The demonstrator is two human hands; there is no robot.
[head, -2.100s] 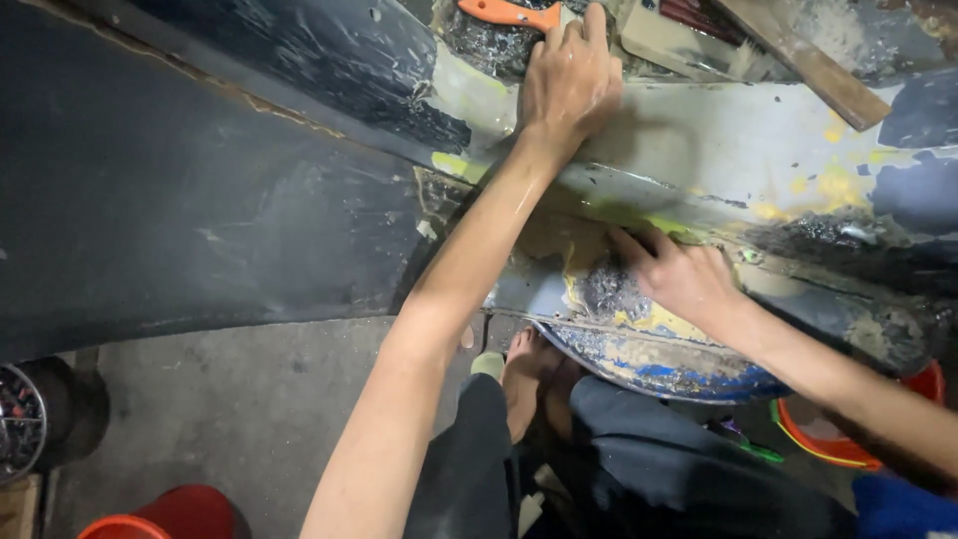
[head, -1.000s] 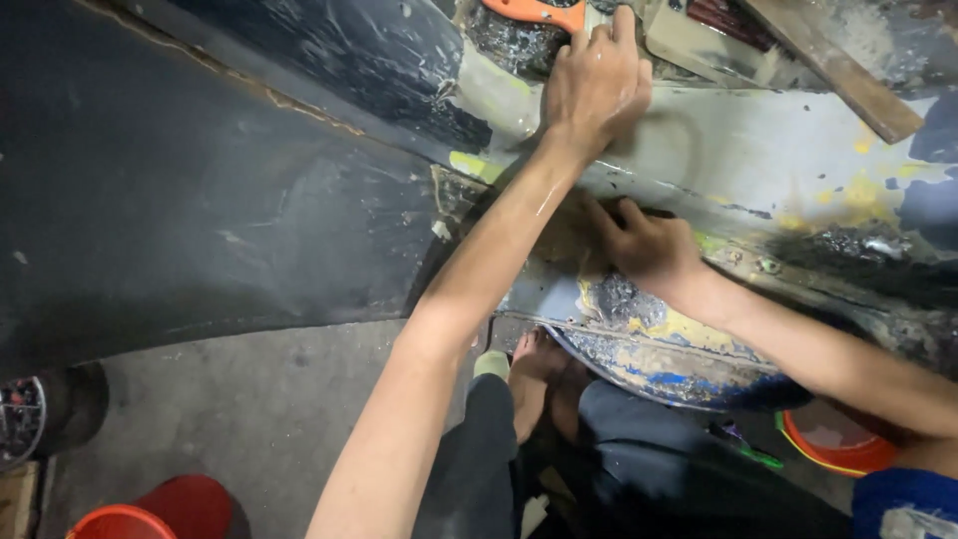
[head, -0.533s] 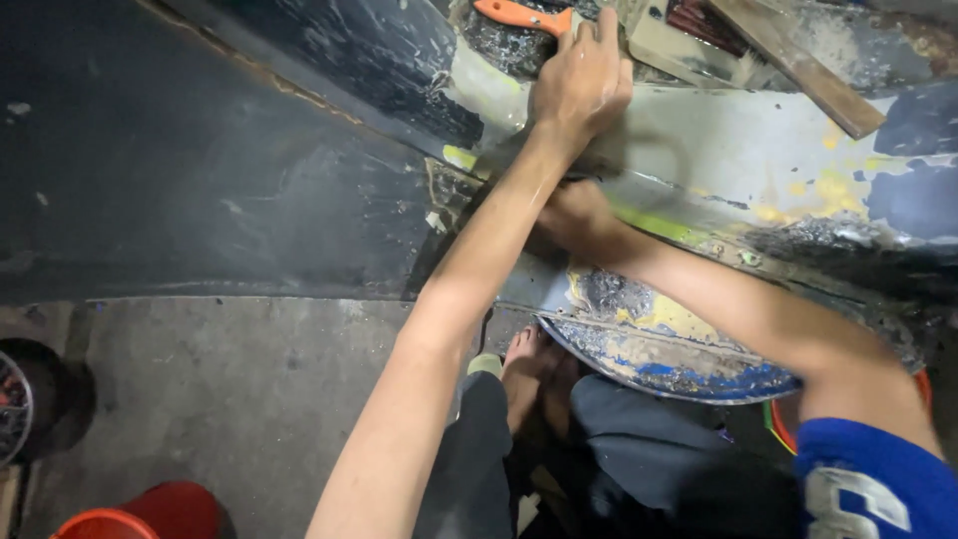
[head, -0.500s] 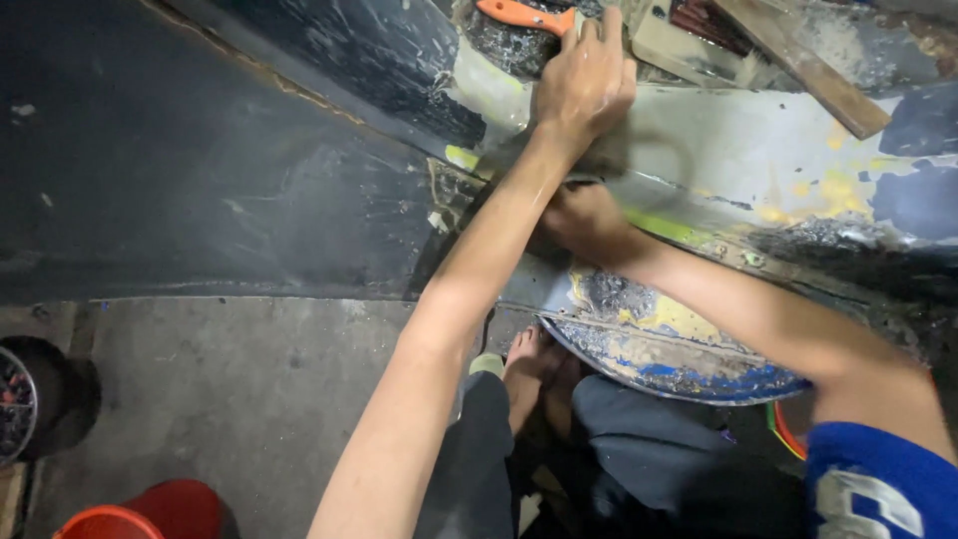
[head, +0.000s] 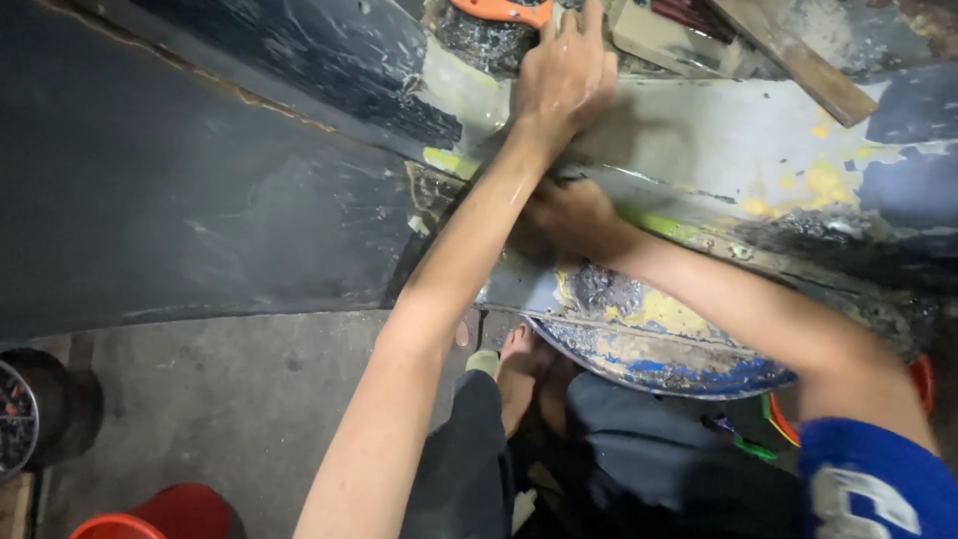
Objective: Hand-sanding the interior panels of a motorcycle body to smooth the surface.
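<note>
Since two seconds ago the right hand [head: 564, 215] has slid up and to the left along the car panel [head: 699, 130], from the paint-flecked curved edge to a spot just under the left forearm, while the left hand [head: 564, 75] has stayed planted higher up on the same panel. The left hand lies flat with its fingers spread, palm down on the grey, filler-smeared metal, its fingertips touching the rim of a round tin [head: 479, 40] across which an orange-handled tool [head: 499, 12] lies. The right hand is pressed against the seam of the panel where a yellow-green strip runs; it is partly hidden by the left arm and blurred, so I cannot tell whether it is closed on anything or simply pushing. Below it hangs the curved lower edge [head: 659, 349] of the bodywork, patched in blue, yellow and bare metal. A wooden stick [head: 798, 60] rests on the panel at upper right. On the concrete floor [head: 230, 399] sit a red bucket [head: 160, 514] at lower left and a dark round object [head: 40, 419] at the left border; the person's bare foot [head: 519, 364] shows between the knees.
</note>
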